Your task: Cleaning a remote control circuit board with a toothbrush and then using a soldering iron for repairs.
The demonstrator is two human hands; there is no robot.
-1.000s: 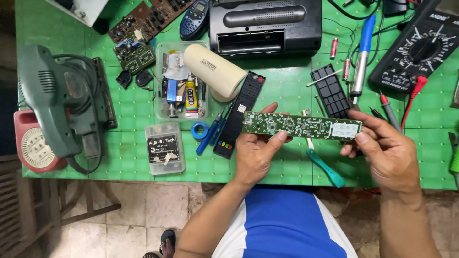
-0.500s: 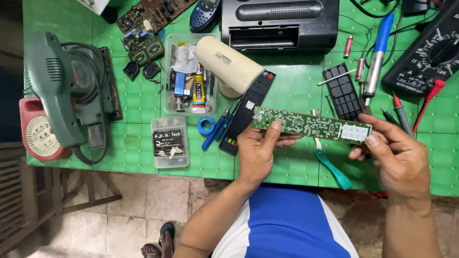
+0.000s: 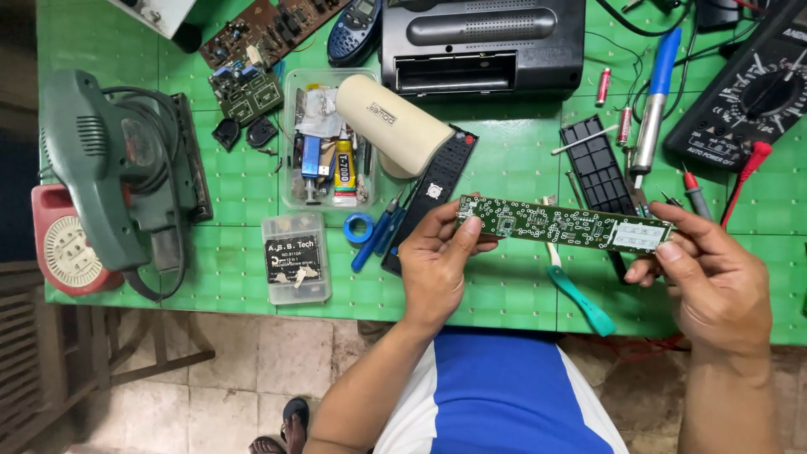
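Little has moved: both hands still hold the green circuit board [image 3: 563, 224].

Bright even overhead light, soft shadows, sharp focus, slight wide-angle edge distortion.

Blue-and-white shirt, bare forearms, dark sandals.

green sander [image 3: 109, 168], cream cylinder [image 3: 392, 124], multimeter [image 3: 748, 92]
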